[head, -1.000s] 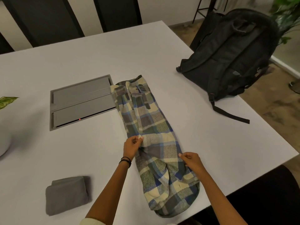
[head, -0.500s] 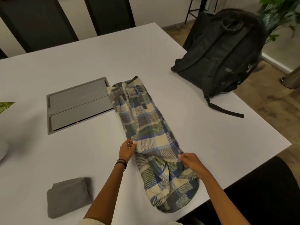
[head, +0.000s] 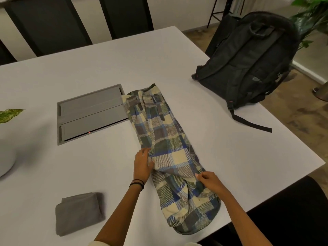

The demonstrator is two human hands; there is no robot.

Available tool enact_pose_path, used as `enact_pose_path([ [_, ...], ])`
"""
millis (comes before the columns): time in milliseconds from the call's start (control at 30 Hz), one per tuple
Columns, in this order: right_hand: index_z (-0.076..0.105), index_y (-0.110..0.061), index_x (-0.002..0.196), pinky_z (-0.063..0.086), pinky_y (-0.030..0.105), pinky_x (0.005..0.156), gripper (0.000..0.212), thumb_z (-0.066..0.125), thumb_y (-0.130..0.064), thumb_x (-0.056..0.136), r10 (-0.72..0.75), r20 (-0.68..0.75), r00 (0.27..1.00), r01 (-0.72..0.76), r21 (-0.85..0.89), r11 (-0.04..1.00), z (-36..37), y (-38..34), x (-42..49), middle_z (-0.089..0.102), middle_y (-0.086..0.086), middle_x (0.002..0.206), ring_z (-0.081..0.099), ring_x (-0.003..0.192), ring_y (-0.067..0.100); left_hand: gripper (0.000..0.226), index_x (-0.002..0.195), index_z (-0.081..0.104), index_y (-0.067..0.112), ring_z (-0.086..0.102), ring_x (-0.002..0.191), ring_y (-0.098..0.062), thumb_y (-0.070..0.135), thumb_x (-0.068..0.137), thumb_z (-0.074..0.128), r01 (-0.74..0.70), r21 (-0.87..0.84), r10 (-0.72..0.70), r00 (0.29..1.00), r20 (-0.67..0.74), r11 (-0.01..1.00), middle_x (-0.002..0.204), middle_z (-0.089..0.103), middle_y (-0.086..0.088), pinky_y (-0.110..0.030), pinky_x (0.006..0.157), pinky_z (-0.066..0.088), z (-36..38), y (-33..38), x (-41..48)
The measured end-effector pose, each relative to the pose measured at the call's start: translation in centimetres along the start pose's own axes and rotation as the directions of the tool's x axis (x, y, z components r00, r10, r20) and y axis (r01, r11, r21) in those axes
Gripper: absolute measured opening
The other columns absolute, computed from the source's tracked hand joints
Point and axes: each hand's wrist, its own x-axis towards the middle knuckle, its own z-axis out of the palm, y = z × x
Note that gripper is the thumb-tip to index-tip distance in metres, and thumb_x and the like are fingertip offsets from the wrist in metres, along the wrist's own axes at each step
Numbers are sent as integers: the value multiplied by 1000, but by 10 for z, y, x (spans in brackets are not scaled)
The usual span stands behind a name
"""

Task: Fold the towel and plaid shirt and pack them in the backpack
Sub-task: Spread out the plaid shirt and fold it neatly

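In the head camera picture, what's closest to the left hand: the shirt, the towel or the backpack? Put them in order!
1. The plaid shirt: the left hand grips its left edge.
2. The towel: folded, down to the left, nearer the person.
3. The backpack: far off to the right, beyond the plaid shirt.

Towel [head: 79,213] left of shirt [head: 170,157]; backpack [head: 248,61] far right.
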Motion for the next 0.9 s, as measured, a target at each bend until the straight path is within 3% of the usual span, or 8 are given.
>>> enact_pose_path([
  [133, 39, -17, 55, 30, 16, 53, 40, 64, -23, 86, -18, 12, 1000, 18, -38, 999, 2, -2, 2, 37, -4, 52, 36, 52, 6, 56, 143, 31, 19, -1, 143, -21, 47, 95, 30, -317, 175, 268, 930, 253, 932, 155, 13, -4, -38, 117, 1, 15, 6, -9],
  [267, 40, -19, 50, 30, 13, 52, 43, 67, -20, 84, -33, 22, 999, 36, -129, 991, 2, 2, 4, 38, -5, 50, 35, 49, 4, 81, 148, 14, 23, -13, 143, -22, 65, 82, -7, -323, 353, 159, 893, 421, 878, 156, -3, -3, -33, 108, -22, 28, 12, -14],
  [333, 41, -19, 49, 31, 14, 52, 43, 68, -19, 83, -37, 15, 999, 39, -182, 983, 3, 4, 6, 39, -4, 49, 35, 49, 5, 75, 148, 17, 20, 3, 144, -30, 56, 84, 2, -339, 425, 118, 877, 466, 839, 156, 5, -8, -40, 110, -15, 26, 15, -16],
  [467, 41, -20, 48, 34, 19, 52, 44, 71, -19, 80, -28, 0, 1000, 27, -261, 965, 7, 4, 9, 41, -4, 49, 37, 49, 6, 55, 130, 42, 21, 59, 114, -28, 44, 81, 30, -344, 518, 16, 844, 536, 783, 130, 57, -7, -44, 93, 44, 34, 8, -14],
  [600, 54, -15, 82, 45, 28, 66, 23, 73, -27, 77, -73, -140, 987, 13, -386, 923, 12, -20, 8, 53, 1, 85, 54, 75, 14, 58, 146, 23, 17, 22, 139, -38, 40, 93, 28, -374, 520, 86, 865, 495, 768, 153, 11, -12, -45, 111, 5, 29, 16, -16],
  [667, 50, -13, 118, 47, 30, 79, 47, 70, -30, 79, -210, -165, 964, 114, -456, 882, 13, -33, 11, 49, 4, 115, 52, 103, 18, 58, 149, 1, 19, -7, 144, -32, 37, 100, 26, -371, 558, 53, 863, 503, 742, 155, -13, -10, -40, 111, -14, 31, 17, -17],
  [800, 27, -19, 144, 27, 29, 109, 63, 58, -27, 90, -415, 66, 907, 390, -500, 773, 20, -51, 14, 21, -1, 153, 23, 139, 15, 61, 148, -3, 19, -10, 143, -32, 37, 100, 28, -363, 605, 29, 872, 490, 709, 155, -14, -11, -39, 109, -16, 34, 18, -19],
  [900, 10, -20, 148, 10, 36, 116, 65, 42, -40, 95, -380, 255, 889, 444, -678, 586, 36, -45, 20, -2, -2, 157, -1, 144, 17, 72, 143, 32, 17, 31, 136, -35, 43, 83, 61, -360, 650, 47, 893, 447, 669, 150, 29, -15, -44, 111, 15, 37, 16, -22],
])
